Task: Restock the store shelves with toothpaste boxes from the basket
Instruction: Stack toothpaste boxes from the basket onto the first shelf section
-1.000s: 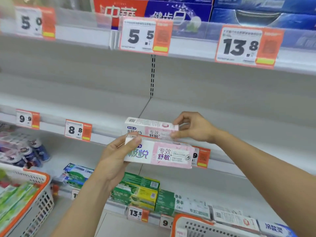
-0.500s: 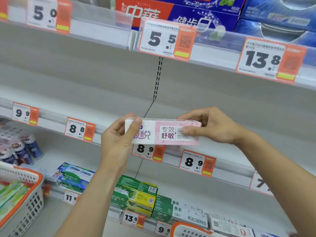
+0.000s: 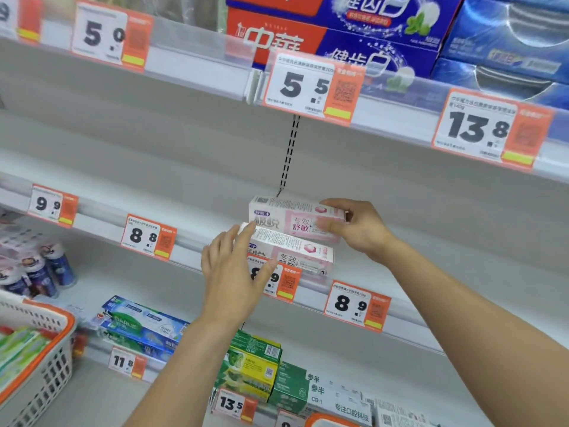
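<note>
Two pink-and-white toothpaste boxes sit one above the other at the front of the middle shelf [image 3: 431, 241]. My right hand [image 3: 361, 228] pinches the right end of the upper toothpaste box [image 3: 286, 217], which is level and slightly farther back. The lower toothpaste box [image 3: 295, 252] lies tilted along the shelf's front edge, above an 8.9 price tag [image 3: 274, 280]. My left hand [image 3: 231, 272] has straight fingers whose tips touch the lower box's left end. The white basket [image 3: 46, 362] with an orange rim is at the lower left and holds green boxes.
The middle shelf is bare to the left and right of the boxes. Blue and red toothpaste cartons [image 3: 338, 41] fill the top shelf. Green, yellow and blue boxes [image 3: 255, 365] lie on the shelf below. A second orange-rimmed basket [image 3: 332, 422] shows at the bottom edge.
Both hands held the boxes together in front of the shelf before. Now the boxes are apart, my left hand has let go with its fingers straightened, and my right hand has the upper box farther back.
</note>
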A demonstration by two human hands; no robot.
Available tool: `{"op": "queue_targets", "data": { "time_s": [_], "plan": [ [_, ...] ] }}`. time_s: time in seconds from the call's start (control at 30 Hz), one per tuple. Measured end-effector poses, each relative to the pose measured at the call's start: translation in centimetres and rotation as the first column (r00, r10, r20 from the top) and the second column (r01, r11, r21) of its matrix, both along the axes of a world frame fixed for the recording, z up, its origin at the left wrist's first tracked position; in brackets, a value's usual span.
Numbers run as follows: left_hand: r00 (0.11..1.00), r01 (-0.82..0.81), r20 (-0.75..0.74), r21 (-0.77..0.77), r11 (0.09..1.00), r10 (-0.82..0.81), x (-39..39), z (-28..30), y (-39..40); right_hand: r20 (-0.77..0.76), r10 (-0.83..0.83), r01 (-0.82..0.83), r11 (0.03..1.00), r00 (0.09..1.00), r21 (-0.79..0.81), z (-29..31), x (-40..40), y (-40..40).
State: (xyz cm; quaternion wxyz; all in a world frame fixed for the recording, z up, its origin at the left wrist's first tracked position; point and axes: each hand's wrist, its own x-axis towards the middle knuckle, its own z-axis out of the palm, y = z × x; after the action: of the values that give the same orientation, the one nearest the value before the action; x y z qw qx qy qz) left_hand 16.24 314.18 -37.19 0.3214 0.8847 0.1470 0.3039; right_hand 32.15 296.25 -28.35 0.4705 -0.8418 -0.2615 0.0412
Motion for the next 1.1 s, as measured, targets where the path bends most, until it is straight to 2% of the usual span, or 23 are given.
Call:
{"op": "queue_targets", "data": {
  "time_s": [0.1,0.2,0.43,0.57,0.77,1.1],
  "plan": [
    [0.999,-0.037,0.015,-0.003,0.999,0.037,0.2,-0.5,-0.1,-0.185,0.019,-0.018,1.0,0.983,0.008,-0.7,0.4,0.1],
    [0.999,-0.048,-0.006,0.0,0.999,0.048,0.4,-0.6,-0.1,-0.274,0.07,-0.086,0.995,0.959,-0.048,-1.3,0.6,-0.4],
    [0.997,-0.078,0.01,-0.031,0.996,0.078,0.5,-0.5,-0.1,-0.27,0.096,-0.161,0.959,0.958,-0.232,-0.9,-0.4,-0.4],
    [0.997,-0.082,-0.004,-0.016,0.997,0.082,0.7,-0.8,0.2,-0.284,0.116,-0.174,0.967,0.952,-0.188,-0.7,-1.2,-0.3],
    [0.994,-0.105,-0.013,-0.026,0.994,0.105,0.8,-1.0,0.3,-0.244,0.047,-0.089,0.982,0.969,-0.164,-1.2,-1.8,0.4],
    [0.994,-0.106,-0.036,-0.06,0.993,0.104,1.0,-0.7,0.2,-0.306,-0.001,-0.026,0.996,0.952,-0.085,-1.8,-2.6,0.9]
  ]
}}
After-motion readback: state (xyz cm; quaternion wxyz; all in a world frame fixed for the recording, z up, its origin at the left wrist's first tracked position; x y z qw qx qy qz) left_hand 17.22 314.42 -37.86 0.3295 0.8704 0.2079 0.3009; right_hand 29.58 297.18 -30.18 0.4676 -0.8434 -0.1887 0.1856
